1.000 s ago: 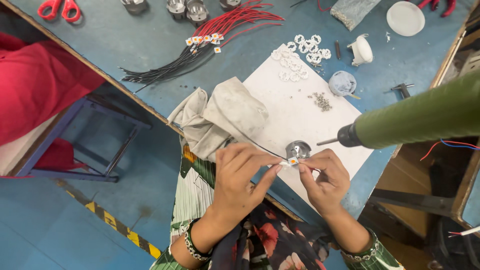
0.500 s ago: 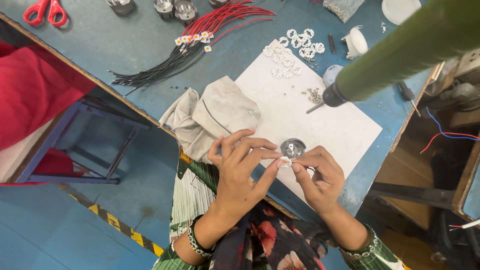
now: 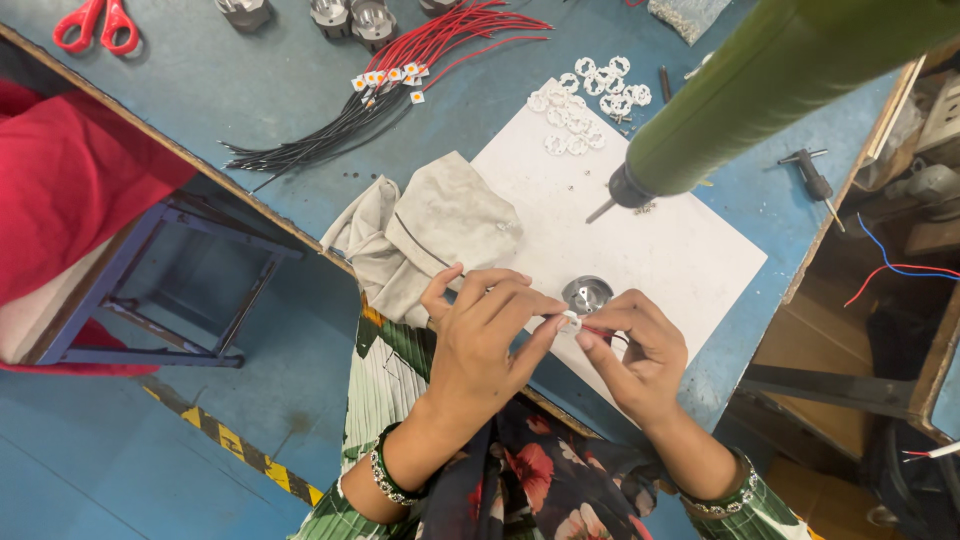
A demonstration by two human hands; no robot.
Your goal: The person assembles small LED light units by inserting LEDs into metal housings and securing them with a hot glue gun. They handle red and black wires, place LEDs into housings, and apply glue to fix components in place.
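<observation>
You sat at a blue bench (image 3: 250,90) whose top ran slantwise across the view, its wooden edge worn and chipped. Below it to the left, the floor (image 3: 120,450) was painted blue too, scuffed in places, with a strip of yellow-and-black hazard tape (image 3: 235,455) crossing it near you. A blue metal stool frame (image 3: 170,290) stood on that floor, just under the bench edge. On the right, a wooden frame (image 3: 870,140) bordered the bench, and past it the space fell into shadow, with dark metal parts you could barely make out. The light was even and soft, throwing only faint shadows on the bench.
</observation>
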